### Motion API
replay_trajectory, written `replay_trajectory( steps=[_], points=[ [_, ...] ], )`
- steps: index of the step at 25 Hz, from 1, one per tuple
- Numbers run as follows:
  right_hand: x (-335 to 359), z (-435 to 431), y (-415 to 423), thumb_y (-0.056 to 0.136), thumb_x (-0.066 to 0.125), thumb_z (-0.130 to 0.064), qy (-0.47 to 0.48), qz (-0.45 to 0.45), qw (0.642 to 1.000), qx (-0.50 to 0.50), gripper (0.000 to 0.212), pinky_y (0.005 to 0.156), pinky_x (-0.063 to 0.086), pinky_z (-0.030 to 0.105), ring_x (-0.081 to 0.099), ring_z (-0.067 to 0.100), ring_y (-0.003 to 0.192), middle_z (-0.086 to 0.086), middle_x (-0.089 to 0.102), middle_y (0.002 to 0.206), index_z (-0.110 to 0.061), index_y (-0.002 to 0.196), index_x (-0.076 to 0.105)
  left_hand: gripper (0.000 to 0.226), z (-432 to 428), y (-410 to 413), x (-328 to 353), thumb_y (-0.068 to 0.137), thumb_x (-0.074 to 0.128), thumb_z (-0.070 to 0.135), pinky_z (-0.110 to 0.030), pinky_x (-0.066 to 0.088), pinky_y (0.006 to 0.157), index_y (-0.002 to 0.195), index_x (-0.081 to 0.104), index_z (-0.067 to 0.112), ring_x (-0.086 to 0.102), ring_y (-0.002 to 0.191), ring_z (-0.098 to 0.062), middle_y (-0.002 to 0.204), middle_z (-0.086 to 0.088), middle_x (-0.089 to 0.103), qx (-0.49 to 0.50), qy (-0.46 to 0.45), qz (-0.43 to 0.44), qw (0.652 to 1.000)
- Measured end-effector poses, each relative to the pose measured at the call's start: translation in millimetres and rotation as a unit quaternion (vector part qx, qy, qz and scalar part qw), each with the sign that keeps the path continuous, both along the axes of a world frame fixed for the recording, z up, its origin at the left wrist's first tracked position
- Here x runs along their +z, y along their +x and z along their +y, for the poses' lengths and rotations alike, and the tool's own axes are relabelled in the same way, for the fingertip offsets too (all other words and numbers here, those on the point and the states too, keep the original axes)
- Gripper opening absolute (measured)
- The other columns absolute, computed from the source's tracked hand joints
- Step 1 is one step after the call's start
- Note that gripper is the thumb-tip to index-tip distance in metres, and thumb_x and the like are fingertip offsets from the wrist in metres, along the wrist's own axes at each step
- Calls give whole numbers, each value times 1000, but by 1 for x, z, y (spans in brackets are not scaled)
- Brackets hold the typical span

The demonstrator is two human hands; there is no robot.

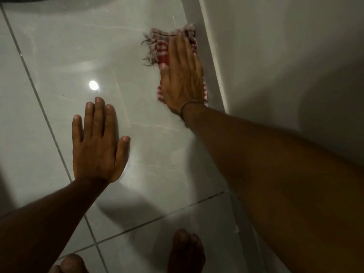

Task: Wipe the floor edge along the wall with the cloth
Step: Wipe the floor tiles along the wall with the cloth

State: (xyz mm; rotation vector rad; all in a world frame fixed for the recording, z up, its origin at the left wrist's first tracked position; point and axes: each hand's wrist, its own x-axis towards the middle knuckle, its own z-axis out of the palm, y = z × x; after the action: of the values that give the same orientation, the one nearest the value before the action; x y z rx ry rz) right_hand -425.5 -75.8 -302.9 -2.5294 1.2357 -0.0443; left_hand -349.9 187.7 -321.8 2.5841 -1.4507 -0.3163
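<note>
The right hand (182,75) lies flat with fingers stretched out, pressing the crumpled red-and-white checked cloth (160,50) onto the glossy pale grey floor tiles (59,56), the cloth's far edge touching the white skirting strip (206,46) at the foot of the white wall (275,46); the left hand (98,142) is spread open, palm down on the tile well apart from the cloth, holding nothing and seemingly bracing the body. To wipe well, I judge the palm should keep even pressure and hold the cloth tight in the floor-skirting corner while sliding along it; the frayed loose threads (147,54) trail on the open side, so bunching the cloth under the fingers would help
</note>
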Motion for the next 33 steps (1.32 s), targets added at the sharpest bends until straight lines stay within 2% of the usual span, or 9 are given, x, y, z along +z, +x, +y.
replay_trajectory(
  steps=[3, 7, 10, 14, 20, 24, 27, 30, 33],
  points=[
    [-3, 6, -11, 105, 20, -38, 7, -7, 1000, 19, 65, 132, 6, 43, 11, 27, 161, 15, 15, 173, -8, 163, 15, 83, 1, 0, 1, 109, 28, 50, -59, 4, 137, 175, 13, 1, 3, 172, -38, 184, -23, 6, -1, -8, 4, 1000],
    [3, 46, -61, 106, 27, -34, 26, -32, 999, 0, 61, 131, 13, 45, 17, 27, 160, 15, 22, 171, -8, 162, 22, 84, 0, 0, 2, 108, 29, 50, -58, 2, 138, 175, 10, 3, 1, 172, -37, 185, -22, 3, 2, 1, 9, 1000],
    [15, 99, -124, 104, 33, -27, 38, -13, 999, -2, 61, 128, 22, 51, 17, 29, 160, 16, 23, 171, -6, 161, 25, 83, 1, 0, 2, 109, 31, 48, -57, 1, 138, 175, 10, 2, 1, 172, -37, 184, -22, 4, 0, 1, 6, 1000],
    [18, 159, -195, 107, 29, -34, 76, 19, 996, -42, 62, 127, 23, 52, 10, 23, 162, 10, 15, 174, -12, 163, 19, 83, 1, 0, 1, 109, 29, 49, -58, 2, 138, 175, 9, 2, 0, 172, -37, 184, -22, 2, -1, 2, 9, 1000],
    [13, 157, -169, 108, 20, -38, 56, 72, 992, -81, 62, 129, 17, 48, 9, 23, 162, 7, 9, 175, -15, 165, 10, 82, 1, -1, 1, 109, 26, 49, -60, 5, 137, 174, 13, 1, 2, 172, -38, 184, -23, 5, -7, -11, 4, 1000],
    [11, 125, -115, 106, 30, -38, 44, 57, 991, -110, 65, 131, 12, 45, 18, 29, 160, 12, 18, 173, -10, 163, 17, 81, 0, -3, 4, 109, 28, 47, -57, 3, 137, 174, 15, 0, 6, 171, -39, 183, -24, 9, 1, -17, -1, 1000],
    [4, 94, -84, 104, 31, -42, 31, 68, 992, -98, 69, 130, 9, 44, 19, 29, 159, 13, 18, 173, -11, 163, 15, 81, -2, -3, 4, 109, 27, 48, -55, 1, 137, 174, 14, 1, 6, 171, -40, 183, -25, 9, 0, -16, -4, 1000],
    [5, 91, -93, 105, 36, -41, 47, 67, 994, -79, 69, 131, 9, 43, 16, 29, 160, 12, 16, 173, -11, 163, 14, 81, -1, -3, 5, 109, 26, 48, -56, 2, 137, 174, 14, 1, 5, 171, -40, 183, -24, 9, -2, -16, -6, 1000],
    [21, 130, -130, 107, 32, -38, 71, 45, 989, -125, 63, 131, 14, 42, 17, 27, 160, 9, 18, 173, -15, 163, 15, 81, -1, -3, 5, 109, 25, 49, -56, 2, 137, 174, 13, 2, 5, 171, -39, 184, -24, 8, 0, -14, -5, 1000]
  ],
)
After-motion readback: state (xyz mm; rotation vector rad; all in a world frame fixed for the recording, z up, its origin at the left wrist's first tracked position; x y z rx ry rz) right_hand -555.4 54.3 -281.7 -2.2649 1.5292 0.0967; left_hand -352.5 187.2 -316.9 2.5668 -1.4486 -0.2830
